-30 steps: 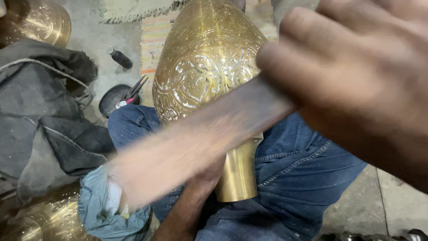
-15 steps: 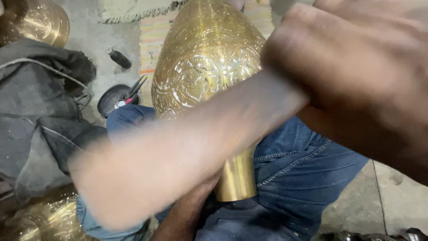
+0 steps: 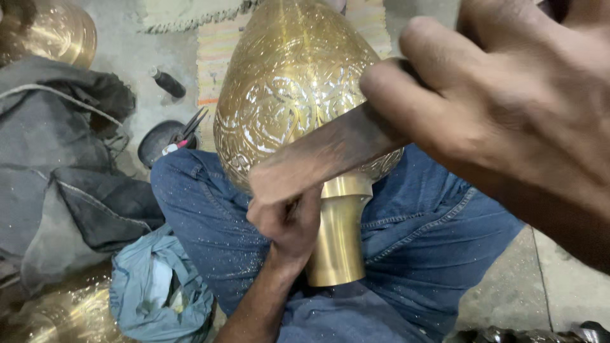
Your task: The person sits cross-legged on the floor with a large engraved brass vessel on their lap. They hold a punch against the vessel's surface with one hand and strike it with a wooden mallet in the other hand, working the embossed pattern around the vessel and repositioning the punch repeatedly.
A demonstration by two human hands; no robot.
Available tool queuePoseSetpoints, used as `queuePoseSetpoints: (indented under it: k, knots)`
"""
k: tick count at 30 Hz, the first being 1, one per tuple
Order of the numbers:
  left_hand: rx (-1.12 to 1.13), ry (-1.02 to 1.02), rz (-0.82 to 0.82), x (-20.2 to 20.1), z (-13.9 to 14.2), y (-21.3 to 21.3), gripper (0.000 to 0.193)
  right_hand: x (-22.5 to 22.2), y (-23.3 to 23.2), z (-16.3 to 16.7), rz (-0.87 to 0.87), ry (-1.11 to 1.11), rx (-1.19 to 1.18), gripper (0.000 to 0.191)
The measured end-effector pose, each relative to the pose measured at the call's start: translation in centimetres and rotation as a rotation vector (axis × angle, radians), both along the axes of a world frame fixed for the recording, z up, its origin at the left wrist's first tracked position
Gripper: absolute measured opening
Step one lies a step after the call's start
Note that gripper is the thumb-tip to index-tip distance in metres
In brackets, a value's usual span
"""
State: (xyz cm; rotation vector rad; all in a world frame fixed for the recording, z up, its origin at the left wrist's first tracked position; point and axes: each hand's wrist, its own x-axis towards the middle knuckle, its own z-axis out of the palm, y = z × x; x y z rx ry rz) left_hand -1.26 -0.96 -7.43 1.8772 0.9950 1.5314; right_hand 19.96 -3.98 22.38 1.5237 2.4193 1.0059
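The brass vase point(image 3: 298, 95) lies across the person's lap, on the blue jeans point(image 3: 210, 222). Its wide engraved body points away from the camera and its plain narrow neck point(image 3: 338, 241) points down between the legs. A wooden mallet point(image 3: 324, 155) crosses in front of the vase body, and its blurred end is just above the left hand. The right hand point(image 3: 508, 108) is very close to the camera, with fingers wrapped tightly around the mallet handle. The left hand point(image 3: 286, 222) is a closed fist beside the neck, pressed against the lower part of the body; it seems to grip a thin tool, but this is mostly hidden. On the floor to the left are a grey cloth point(image 3: 63, 159), a blue rag point(image 3: 159, 292), pliers point(image 3: 187, 130) on a dark round dish point(image 3: 155, 143), and another brass piece point(image 3: 47, 32) in the top corner.
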Motion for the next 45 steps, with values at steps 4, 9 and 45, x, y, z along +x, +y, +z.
queuePoseSetpoints:
  k: [4, 9, 45]
  knots:
    - [0.074, 0.0, 0.009, 0.7, 3.1, 0.4, 0.028, 0.0, 0.1, -0.2, 0.028, 0.322, -0.114, 0.025]
    - [0.159, -0.011, 0.022, 1.7, 6.0, 0.7, 0.019, 0.0, -0.1, -0.3, -0.057, -0.141, 0.018, 0.024]
    - [0.146, -0.06, -0.038, 1.3, 3.5, -0.2, 0.019, 0.0, -0.6, -0.6, 0.038, 0.091, -0.009, 0.024]
